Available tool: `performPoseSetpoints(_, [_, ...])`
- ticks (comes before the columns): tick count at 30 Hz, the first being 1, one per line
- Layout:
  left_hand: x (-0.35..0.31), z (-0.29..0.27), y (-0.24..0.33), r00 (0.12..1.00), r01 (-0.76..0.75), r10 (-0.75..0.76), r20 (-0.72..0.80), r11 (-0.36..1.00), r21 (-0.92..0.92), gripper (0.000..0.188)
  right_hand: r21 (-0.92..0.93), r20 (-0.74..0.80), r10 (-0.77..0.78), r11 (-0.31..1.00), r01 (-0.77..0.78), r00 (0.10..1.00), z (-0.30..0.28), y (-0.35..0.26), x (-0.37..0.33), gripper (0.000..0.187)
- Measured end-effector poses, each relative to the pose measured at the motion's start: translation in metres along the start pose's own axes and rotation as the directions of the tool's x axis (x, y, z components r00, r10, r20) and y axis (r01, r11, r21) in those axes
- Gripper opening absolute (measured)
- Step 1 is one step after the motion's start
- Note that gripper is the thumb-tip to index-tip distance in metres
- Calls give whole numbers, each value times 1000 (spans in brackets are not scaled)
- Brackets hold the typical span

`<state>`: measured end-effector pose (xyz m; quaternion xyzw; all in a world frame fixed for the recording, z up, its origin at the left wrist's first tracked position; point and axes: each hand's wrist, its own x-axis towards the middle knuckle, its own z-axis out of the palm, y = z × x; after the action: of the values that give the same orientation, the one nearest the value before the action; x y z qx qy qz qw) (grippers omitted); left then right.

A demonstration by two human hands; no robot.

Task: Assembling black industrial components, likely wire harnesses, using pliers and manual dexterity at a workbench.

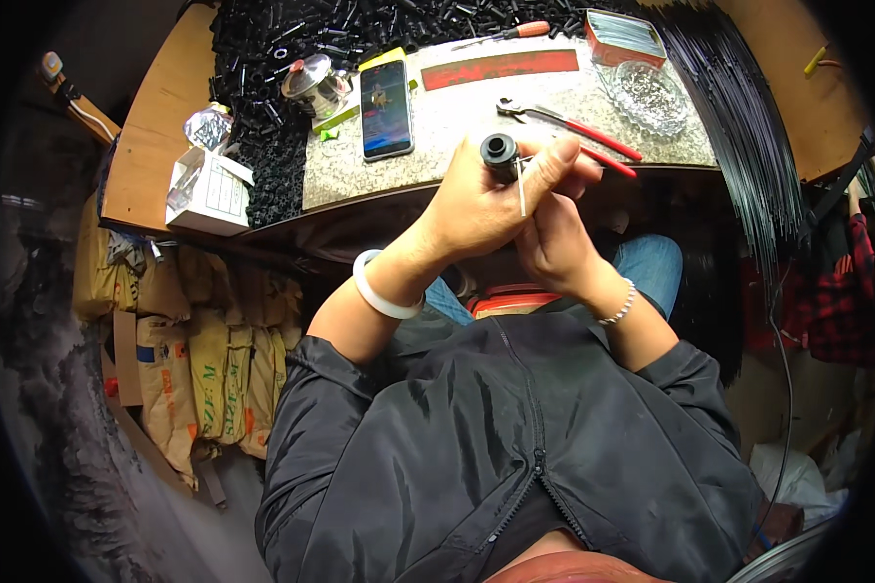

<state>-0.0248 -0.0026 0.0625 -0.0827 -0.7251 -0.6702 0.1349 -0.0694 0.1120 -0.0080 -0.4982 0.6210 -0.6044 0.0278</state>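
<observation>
A: Item, black tube piece (500, 150): location?
B: Pinched in left hand (476, 209), at its fingertips, bore facing up.
A: Thin white rod (521, 187)?
B: Upright just beside it, right hand (557, 243) closed below.

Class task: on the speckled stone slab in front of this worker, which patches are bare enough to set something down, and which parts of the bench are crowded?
Bare slab lies between the phone and the red-handled pliers, below the red strip. A smaller patch sits at the slab's near left corner. Crowded: the heap of black tubes at left and rear, and the glass dish and box at right.
</observation>
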Motion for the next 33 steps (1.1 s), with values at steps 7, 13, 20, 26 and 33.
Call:
performPoseSetpoints(7, [-8, 6, 0, 948, 37, 65, -310, 949, 313, 19, -314, -102, 19, 948, -50, 995, -65, -42, 9, 53])
performPoseSetpoints(13, [-19, 4, -9, 962, -165, 236, -134, 901, 401, 38, -644, 17, -315, 722, 251, 949, -45, -66, 37, 38])
performPoseSetpoints(20, [-25, 12, -22, 964, -94, 145, -221, 969, 228, 29, -599, 47, -517, 670, 438, 855, -43, -48, 32, 16])
performPoseSetpoints(26, [-29, 10, -23, 956, 89, 27, -292, 922, 377, 30, -531, 201, -501, 667, 523, 842, -60, -32, 18, 17])
performPoseSetpoints(33, [-18, -6, -15, 935, -4, 90, -343, 970, 245, 34, -866, 37, -28, 498, 46, 999, -101, 63, 7, 18])
